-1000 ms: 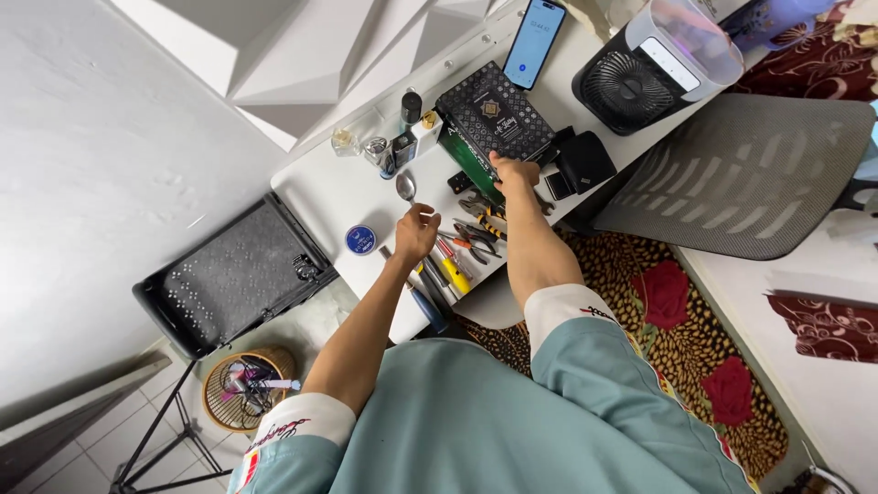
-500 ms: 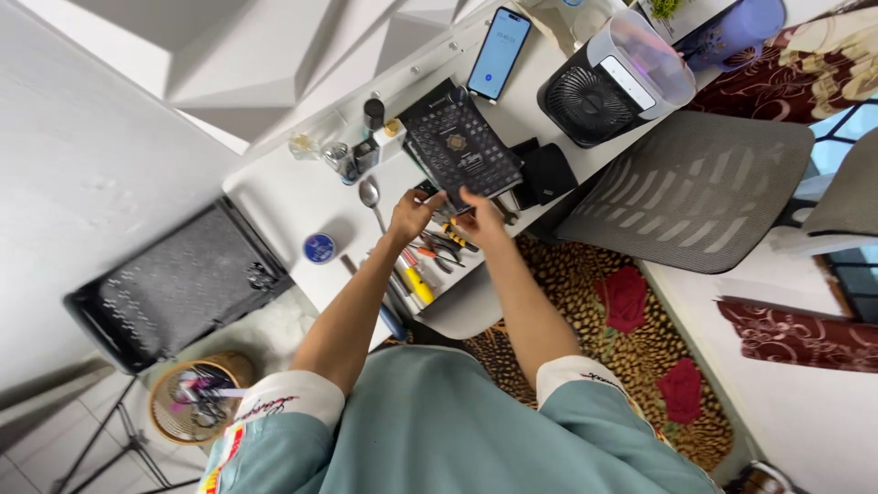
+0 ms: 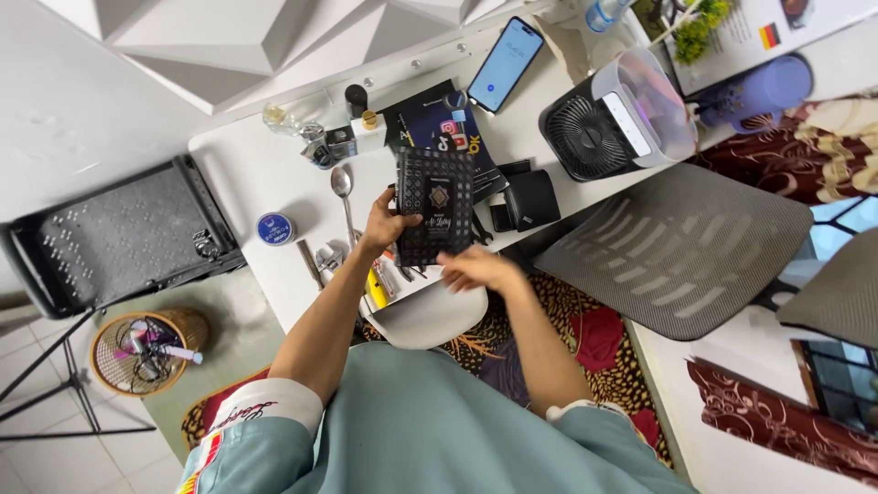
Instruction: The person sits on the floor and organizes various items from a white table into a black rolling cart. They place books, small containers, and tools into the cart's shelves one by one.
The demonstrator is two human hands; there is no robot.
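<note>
My left hand point(image 3: 382, 221) grips the left edge of a black patterned box point(image 3: 435, 206) with a small gold emblem and holds it lifted over the white desk point(image 3: 247, 174). My right hand point(image 3: 476, 268) hovers just below the box, blurred, fingers apart, holding nothing. Under the box lie several small tools point(image 3: 377, 284) with yellow and red handles. A metal spoon point(image 3: 343, 187) lies left of the box.
A smartphone point(image 3: 506, 64) with a lit screen, a dark booklet point(image 3: 434, 123), small bottles point(image 3: 343, 137), a blue round tin point(image 3: 274, 228), a black wallet point(image 3: 530, 198) and a desk fan point(image 3: 604, 123) sit on the desk. A grey mesh chair point(image 3: 677, 256), black crate point(image 3: 119, 238) and wicker basket point(image 3: 146, 348) surround it.
The black box has been lifted off the desk by my left hand. My right hand has let go of it and dropped lower. The view shifted.
</note>
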